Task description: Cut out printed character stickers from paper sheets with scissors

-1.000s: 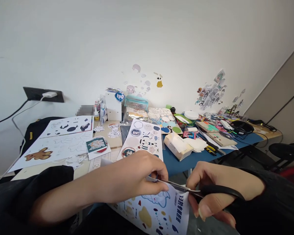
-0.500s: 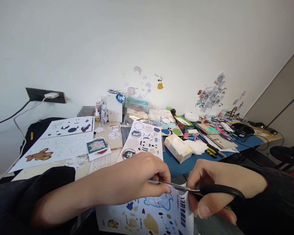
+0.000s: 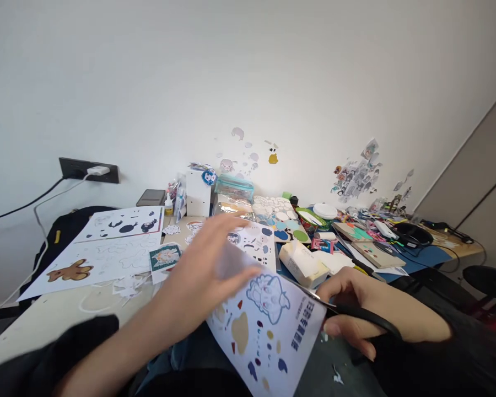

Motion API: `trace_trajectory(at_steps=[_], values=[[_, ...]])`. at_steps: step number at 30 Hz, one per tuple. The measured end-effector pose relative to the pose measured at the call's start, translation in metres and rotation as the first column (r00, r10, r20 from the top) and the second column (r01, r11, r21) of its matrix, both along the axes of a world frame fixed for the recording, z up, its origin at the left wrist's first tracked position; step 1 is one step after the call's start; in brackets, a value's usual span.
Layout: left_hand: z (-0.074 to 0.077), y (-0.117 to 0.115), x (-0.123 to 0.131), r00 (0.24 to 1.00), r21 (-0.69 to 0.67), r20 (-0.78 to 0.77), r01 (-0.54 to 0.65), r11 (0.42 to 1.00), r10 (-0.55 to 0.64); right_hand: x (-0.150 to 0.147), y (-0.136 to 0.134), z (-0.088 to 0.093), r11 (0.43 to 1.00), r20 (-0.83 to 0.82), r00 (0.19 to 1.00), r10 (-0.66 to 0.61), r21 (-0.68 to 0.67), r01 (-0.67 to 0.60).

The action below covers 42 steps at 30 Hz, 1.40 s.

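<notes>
In my right hand are scissors with black handles, my fingers wrapped round them. Their blades lie along the upper edge of a printed paper sheet, near its top right corner. The sheet carries a blue-outlined cartoon figure, coloured shapes and dark lettering, and it hangs tilted above my lap. My left hand, blurred by motion, is at the sheet's upper left with thumb and fingers spread wide. The thumb overlaps the front of the paper, and no firm grip shows.
Printed sheets and paper scraps lie on the left of the table. Farther back stand a white box and a clear pouch. A tissue pack sits right of centre. Paper bits lie below on the right.
My left hand has loosened its pinch on the sheet's edge and swung up and left, fingers spreading. The sheet has turned and shows more of its face. The view has tilted slightly upward.
</notes>
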<state>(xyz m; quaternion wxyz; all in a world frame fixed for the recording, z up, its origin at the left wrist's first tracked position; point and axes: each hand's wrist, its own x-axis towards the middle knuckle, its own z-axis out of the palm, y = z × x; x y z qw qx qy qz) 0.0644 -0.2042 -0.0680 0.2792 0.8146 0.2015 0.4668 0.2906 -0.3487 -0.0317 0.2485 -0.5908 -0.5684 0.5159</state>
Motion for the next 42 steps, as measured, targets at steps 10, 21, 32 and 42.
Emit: trace_trajectory(at_steps=[10, 21, 32, 42], values=[[-0.095, 0.015, 0.029, 0.736, -0.754, 0.657, 0.635, 0.169, 0.163, -0.036, 0.039, -0.059, 0.813, -0.233, 0.956, -0.179, 0.513, 0.277], [-0.075, 0.04, 0.008, 0.818, -0.705, 0.575, 0.483, 0.52, 0.019, -0.071, 0.051, -0.12, 0.818, -0.784, 0.621, 0.002, 0.358, 0.45], [-0.071, 0.057, -0.02, 0.897, -0.733, 0.422, 0.423, 0.533, -0.132, -0.08, 0.056, -0.143, 0.926, -0.874, 0.483, 0.051, 0.222, 0.305], [-0.073, 0.063, -0.022, 0.882, -0.608, 0.415, 0.087, 0.789, 0.223, -0.033, 0.039, -0.154, 0.805, -0.77, 0.614, -0.173, 0.248, 0.538]])
